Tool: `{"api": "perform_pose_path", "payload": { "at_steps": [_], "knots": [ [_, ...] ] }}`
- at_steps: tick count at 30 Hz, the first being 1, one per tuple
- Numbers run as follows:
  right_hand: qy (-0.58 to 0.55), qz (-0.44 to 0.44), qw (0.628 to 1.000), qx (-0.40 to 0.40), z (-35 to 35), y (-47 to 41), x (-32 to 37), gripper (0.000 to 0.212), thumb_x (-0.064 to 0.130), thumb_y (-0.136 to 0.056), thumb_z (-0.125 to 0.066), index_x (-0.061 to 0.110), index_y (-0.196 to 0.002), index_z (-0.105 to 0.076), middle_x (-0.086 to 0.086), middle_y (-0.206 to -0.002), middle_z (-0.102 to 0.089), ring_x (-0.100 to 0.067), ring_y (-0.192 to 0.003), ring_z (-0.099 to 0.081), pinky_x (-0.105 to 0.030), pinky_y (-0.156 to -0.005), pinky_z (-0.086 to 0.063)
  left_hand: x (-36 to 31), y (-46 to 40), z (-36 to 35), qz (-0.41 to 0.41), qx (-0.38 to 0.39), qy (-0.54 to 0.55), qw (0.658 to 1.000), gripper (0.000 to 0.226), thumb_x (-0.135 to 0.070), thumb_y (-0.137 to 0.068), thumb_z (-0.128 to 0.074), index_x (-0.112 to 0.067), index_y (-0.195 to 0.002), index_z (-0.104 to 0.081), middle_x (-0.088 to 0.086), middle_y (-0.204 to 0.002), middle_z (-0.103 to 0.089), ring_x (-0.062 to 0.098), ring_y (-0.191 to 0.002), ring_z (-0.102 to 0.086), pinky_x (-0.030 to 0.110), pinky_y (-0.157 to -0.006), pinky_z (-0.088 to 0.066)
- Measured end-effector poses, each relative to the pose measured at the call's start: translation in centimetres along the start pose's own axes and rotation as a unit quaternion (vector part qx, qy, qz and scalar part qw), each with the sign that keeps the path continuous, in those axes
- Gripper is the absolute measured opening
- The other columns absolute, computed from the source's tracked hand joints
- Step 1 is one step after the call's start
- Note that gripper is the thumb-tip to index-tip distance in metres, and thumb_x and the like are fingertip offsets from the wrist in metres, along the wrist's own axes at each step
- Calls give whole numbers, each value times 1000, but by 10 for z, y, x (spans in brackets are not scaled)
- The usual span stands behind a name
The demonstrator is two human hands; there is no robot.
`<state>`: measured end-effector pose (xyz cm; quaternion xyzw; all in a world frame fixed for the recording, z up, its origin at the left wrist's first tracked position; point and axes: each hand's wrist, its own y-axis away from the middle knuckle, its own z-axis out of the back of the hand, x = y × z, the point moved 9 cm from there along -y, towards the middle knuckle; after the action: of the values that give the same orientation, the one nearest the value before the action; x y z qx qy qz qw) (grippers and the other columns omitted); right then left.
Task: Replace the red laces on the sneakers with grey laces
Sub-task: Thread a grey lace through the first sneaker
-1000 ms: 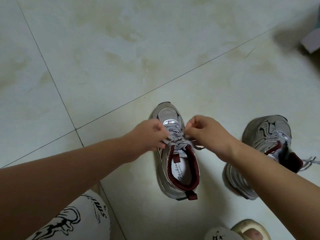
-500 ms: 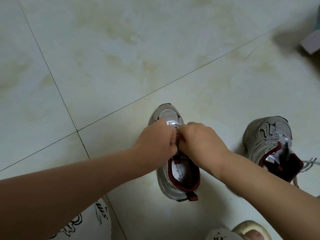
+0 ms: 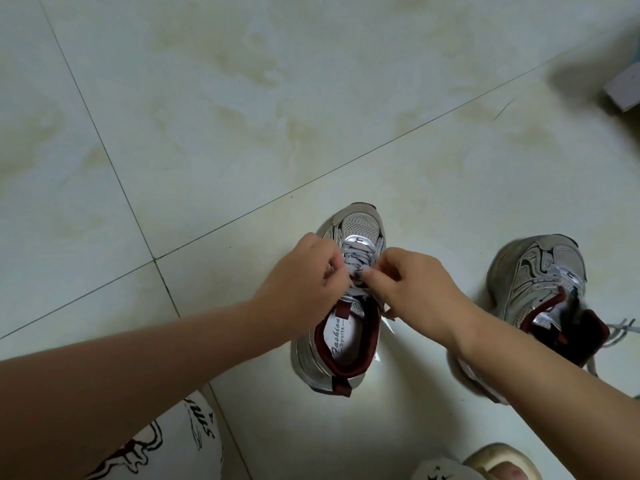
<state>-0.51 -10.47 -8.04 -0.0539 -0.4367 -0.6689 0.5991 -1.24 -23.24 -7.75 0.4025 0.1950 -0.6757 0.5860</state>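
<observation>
A grey sneaker (image 3: 360,221) with a maroon collar stands on the tiled floor, toe pointing away from me. Grey laces (image 3: 358,256) cross its upper. My left hand (image 3: 301,282) pinches a lace strand at the shoe's left side. My right hand (image 3: 412,289) pinches the lace from the right, fingertips over the tongue. A loose grey end hangs below my right hand. The second sneaker (image 3: 540,278) stands to the right, partly behind my right forearm, with grey lace ends (image 3: 620,329) trailing on the floor beside it.
Pale tiled floor (image 3: 242,116) with dark grout lines spreads ahead. A whitish box corner (image 3: 623,90) sits at the far right edge. My patterned white trouser knee (image 3: 166,445) is at the bottom left, and a slippered foot (image 3: 495,467) at the bottom right.
My hands closed together over the laces half a second ago. Now they have drawn slightly apart, showing the crossed grey laces between them.
</observation>
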Motion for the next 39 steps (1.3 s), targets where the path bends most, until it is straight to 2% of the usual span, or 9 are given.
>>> {"api": "perform_pose_path", "payload": {
  "at_steps": [4,6,9,13,19,22,27,33,39],
  "knots": [
    [90,28,995,15,-5,-4,15,20,30,-88,-57,18,-75,-48,-1,-74,-56,-23,-71,-54,-33,-65,-44,-6,-18,-12,-7,86,-75,993,28,-33,-84,-60,-22,-63,-44,-9,-74,-37,7,-62,-40,14,-54,-28],
    [11,9,1000,21,-5,-7,9,18,19,-87,-58,16,-71,-50,-3,-73,-57,-22,-71,-53,-39,-73,-48,1,-23,-15,22,126,-71,989,33,-26,-86,-60,-20,-59,-41,-6,-68,-40,7,-59,-43,18,-54,-34],
    [-190,-56,980,21,-2,-4,-12,27,3,-88,-53,14,-64,-48,-10,-73,-53,-22,-71,-49,-43,-74,-50,27,-12,-18,150,153,158,964,22,-13,-92,-51,-11,-71,-47,-1,-72,-50,7,-61,-57,27,-69,-56],
    [-394,-129,909,38,-8,3,-34,29,0,-92,-44,11,-66,-48,-10,-73,-56,-18,-62,-52,-24,-57,-44,45,9,-26,278,140,437,844,20,-8,-95,-43,-6,-79,-55,9,-86,-67,10,-71,-69,20,-62,-57],
    [-179,-72,980,45,-4,-5,-14,26,31,-87,-58,12,-70,-52,-5,-66,-54,-19,-59,-50,-30,-56,-44,22,-13,-19,136,167,103,971,38,-38,-87,-56,-1,-79,-58,3,-70,-61,12,-65,-62,25,-67,-55],
    [29,2,999,36,-3,-11,7,25,31,-86,-60,19,-66,-49,3,-65,-52,-18,-63,-50,-30,-62,-44,-1,-22,-18,29,170,-53,984,27,-31,-84,-62,-19,-62,-50,-8,-54,-50,5,-53,-48,20,-56,-37],
    [-82,-34,996,21,3,-16,-8,31,17,-89,-57,17,-60,-46,-9,-67,-57,-25,-64,-53,-42,-69,-49,26,-19,-18,158,146,161,963,26,-12,-90,-55,-10,-66,-45,6,-75,-59,11,-57,-66,24,-60,-56],
    [-348,-85,934,10,-6,-9,-32,28,4,-92,-51,7,-64,-46,-17,-75,-57,-22,-58,-51,-27,-53,-46,43,-6,-21,251,126,290,915,23,-8,-92,-50,-6,-70,-47,15,-80,-63,11,-53,-65,21,-57,-57],
    [-144,-62,987,28,-8,-4,-25,27,36,-86,-60,18,-94,-42,1,-74,-56,-13,-63,-52,-25,-59,-41,13,-14,-9,69,97,39,992,7,-14,-82,-60,-16,-83,-53,-3,-75,-53,9,-65,-50,28,-64,-47]
  ]
}}
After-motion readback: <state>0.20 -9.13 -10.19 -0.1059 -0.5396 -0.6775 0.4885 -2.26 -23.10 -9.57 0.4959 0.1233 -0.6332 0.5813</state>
